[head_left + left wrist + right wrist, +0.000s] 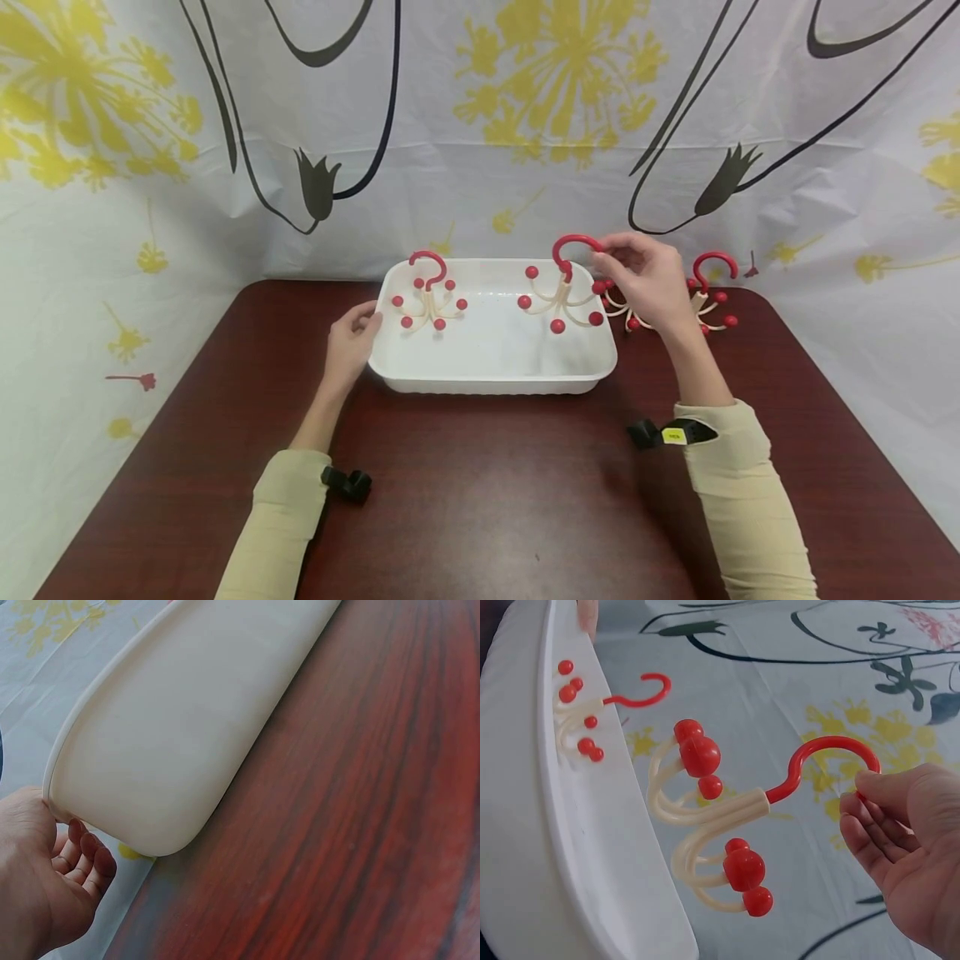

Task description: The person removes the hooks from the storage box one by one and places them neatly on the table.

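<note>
One red-hooked hanger (562,293), pinched by the right hand (647,282), hangs above the white tray (487,386), right end, the left hand (349,343) gripping its left rim; only the head view shows an illegible yellow label (673,436).

Hanger (562,292) Held Over Tray (491,387)

The white tray stood along the middle of the far edge of the worktop (480,483). The left hand (349,340) gripped the tray's left rim. The right hand (651,279) pinched the hanger by its red hook, above the tray's right end. A second hanger (429,303), fitted with red ball tips, sat near the tray's far left corner. A third hanger (633,323) and a fourth hanger (700,300) were located near the worktop's far right corner, the third partly hidden by the right hand.
</note>
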`<state>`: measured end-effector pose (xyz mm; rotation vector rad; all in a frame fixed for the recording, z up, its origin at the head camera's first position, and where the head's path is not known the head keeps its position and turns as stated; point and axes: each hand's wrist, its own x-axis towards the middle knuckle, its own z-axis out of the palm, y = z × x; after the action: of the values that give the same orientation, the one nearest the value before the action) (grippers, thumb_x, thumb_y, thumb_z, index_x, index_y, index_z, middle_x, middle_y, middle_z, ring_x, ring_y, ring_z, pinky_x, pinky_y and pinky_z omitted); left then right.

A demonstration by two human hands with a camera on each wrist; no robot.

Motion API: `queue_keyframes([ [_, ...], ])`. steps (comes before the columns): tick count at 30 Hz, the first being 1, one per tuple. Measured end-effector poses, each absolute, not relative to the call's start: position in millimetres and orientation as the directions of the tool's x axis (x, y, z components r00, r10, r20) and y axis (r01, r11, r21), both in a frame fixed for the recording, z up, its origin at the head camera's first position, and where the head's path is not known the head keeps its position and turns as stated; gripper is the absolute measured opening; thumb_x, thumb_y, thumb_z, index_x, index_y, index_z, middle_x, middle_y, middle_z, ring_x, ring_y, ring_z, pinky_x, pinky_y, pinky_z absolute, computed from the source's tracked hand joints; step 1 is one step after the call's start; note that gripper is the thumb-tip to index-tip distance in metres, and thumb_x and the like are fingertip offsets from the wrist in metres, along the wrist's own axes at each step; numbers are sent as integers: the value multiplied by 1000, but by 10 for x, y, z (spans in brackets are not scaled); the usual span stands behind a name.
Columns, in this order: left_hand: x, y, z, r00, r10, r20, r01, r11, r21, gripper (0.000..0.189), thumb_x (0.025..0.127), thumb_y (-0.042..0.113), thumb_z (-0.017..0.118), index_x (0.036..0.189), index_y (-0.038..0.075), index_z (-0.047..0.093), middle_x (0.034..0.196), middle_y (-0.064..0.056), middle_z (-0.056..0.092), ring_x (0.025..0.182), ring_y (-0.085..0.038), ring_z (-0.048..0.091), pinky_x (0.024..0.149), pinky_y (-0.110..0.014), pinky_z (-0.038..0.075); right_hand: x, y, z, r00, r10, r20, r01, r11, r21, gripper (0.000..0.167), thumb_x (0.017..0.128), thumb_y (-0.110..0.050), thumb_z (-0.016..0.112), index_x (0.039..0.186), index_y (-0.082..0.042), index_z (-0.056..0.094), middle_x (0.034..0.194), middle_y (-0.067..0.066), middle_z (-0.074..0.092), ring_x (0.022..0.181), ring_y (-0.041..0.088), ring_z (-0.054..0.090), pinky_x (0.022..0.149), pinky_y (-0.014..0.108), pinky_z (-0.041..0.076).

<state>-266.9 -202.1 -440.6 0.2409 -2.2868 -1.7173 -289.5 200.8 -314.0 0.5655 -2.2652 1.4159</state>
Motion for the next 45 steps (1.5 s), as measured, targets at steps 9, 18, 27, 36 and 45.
queue_keyframes([
  [9, -2676, -2030, -4419, -948, -291, 125, 40, 283, 958, 38, 102, 24, 60, 134, 4, 63, 97, -19, 63, 88, -26, 61, 67, -19, 47, -2829, 2322, -3109, -853, -45, 520, -495, 386, -779, 23, 92, -7, 73, 111, 6, 70, 87, -9, 70, 77, 6, 67, 73, 15, 52],
  [18, -2659, -2033, -4414, -950, -294, 102, 14, 286, 958, 40, 102, 25, 59, 136, 5, 62, 101, -22, 64, 90, -29, 62, 67, -19, 47, -2829, 2618, -3146, -854, 28, 519, -480, 342, -808, 21, 90, -1, 74, 108, 8, 70, 86, -8, 71, 74, 4, 69, 68, 16, 54],
  [27, -2655, -2044, -4414, -949, -300, 98, 10, 283, 959, 40, 103, 26, 59, 136, 5, 62, 103, -23, 64, 91, -28, 62, 69, -19, 47, -2820, 2935, -3218, -840, 61, 539, -476, 393, -787, 18, 90, 3, 72, 106, 10, 69, 83, -12, 71, 74, 2, 69, 70, 12, 52],
  [36, -2653, -2032, -4425, -951, -298, 86, 0, 279, 960, 40, 103, 27, 58, 137, 6, 62, 102, -21, 63, 88, -27, 61, 67, -19, 48, -2759, 3248, -3277, -845, 130, 519, -433, 405, -805, 15, 89, 3, 73, 104, 6, 71, 82, -16, 71, 73, -3, 69, 69, 11, 51],
  [45, -2677, -2025, -4430, -952, -291, 97, 13, 275, 961, 41, 103, 27, 58, 137, 5, 61, 100, -20, 63, 88, -25, 61, 67, -19, 49, -2662, 3512, -3360, -856, 179, 485, -433, 267, -861, 17, 87, 12, 69, 99, 1, 74, 82, -11, 73, 70, 0, 69, 68, 11, 52],
])
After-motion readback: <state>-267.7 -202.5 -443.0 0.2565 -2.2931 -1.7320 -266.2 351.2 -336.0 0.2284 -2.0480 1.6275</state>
